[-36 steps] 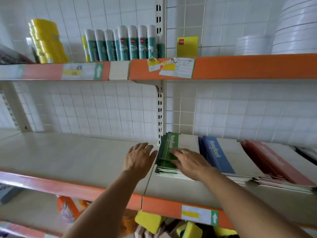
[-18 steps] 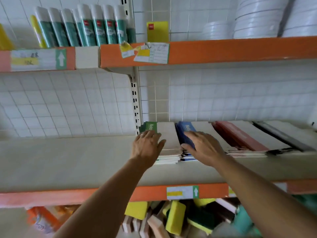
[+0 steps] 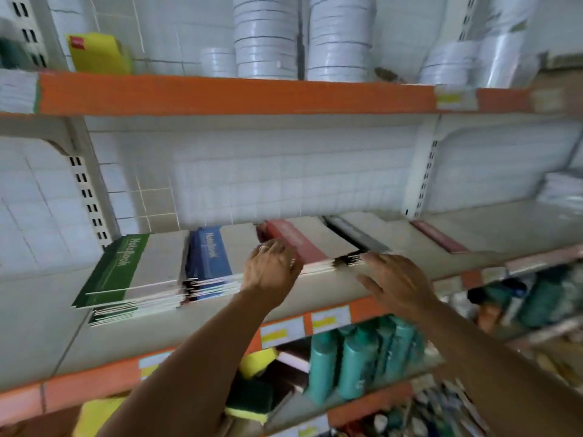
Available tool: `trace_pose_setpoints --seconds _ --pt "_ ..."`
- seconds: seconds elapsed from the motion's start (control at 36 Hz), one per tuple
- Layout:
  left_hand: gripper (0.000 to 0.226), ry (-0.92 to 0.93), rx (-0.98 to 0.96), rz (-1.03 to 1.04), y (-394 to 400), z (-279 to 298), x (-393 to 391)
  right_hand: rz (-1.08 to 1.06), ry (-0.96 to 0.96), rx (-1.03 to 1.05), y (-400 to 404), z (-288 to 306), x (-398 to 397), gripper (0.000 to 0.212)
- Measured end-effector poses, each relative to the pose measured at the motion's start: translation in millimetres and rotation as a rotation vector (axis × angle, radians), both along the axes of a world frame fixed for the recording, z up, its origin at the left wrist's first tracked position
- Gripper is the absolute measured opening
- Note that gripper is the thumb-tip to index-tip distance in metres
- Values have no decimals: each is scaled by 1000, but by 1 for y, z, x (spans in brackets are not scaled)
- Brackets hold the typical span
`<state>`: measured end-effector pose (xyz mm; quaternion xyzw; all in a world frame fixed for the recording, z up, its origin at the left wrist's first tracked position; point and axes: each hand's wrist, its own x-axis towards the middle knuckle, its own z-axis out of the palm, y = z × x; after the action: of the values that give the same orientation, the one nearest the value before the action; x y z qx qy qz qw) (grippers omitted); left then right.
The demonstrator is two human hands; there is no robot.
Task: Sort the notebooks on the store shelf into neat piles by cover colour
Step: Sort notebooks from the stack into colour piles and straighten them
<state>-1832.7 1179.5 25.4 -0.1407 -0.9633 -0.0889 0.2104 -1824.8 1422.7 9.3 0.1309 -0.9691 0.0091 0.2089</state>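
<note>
Notebook piles lie in a row on the middle shelf [image 3: 315, 288]: a green pile [image 3: 126, 272], a blue pile [image 3: 209, 260], a red pile [image 3: 303, 244], a black pile [image 3: 359, 238] and a further red notebook [image 3: 441, 238] at the right. My left hand [image 3: 271, 268] rests with loosely bent fingers on the front left corner of the red pile, between blue and red. The front edge of the black pile is touched by my right hand [image 3: 394, 280], whose fingers are spread and fairly straight. The view is blurred by motion.
Above, an orange-edged shelf [image 3: 236, 93] carries stacks of white tape rolls [image 3: 265, 36] and a yellow pack [image 3: 97, 53]. Below, teal bottles [image 3: 356, 357] and yellow-green sponges [image 3: 252, 395] fill the lower shelf. A white paper stack [image 3: 561, 190] sits far right.
The view has swung right. Both hands moved right along the row: the left from the green pile to the red pile, the right from the blue pile to the black pile.
</note>
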Motion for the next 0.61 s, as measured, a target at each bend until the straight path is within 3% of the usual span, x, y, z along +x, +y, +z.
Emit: trace_pose_setpoints --seconds 0.08,0.31,0.61 --pt "42 -15 -38 -12 55 -5 -6 -35 -33 5 57 2 4 56" --pt "44 -52 -67 -83 178 -9 -15 -148 -84 7 176 -1 -2 49" --pt "44 -73 -131 -193 273 -14 -68 -227 -140 52 254 -13 -47 49"
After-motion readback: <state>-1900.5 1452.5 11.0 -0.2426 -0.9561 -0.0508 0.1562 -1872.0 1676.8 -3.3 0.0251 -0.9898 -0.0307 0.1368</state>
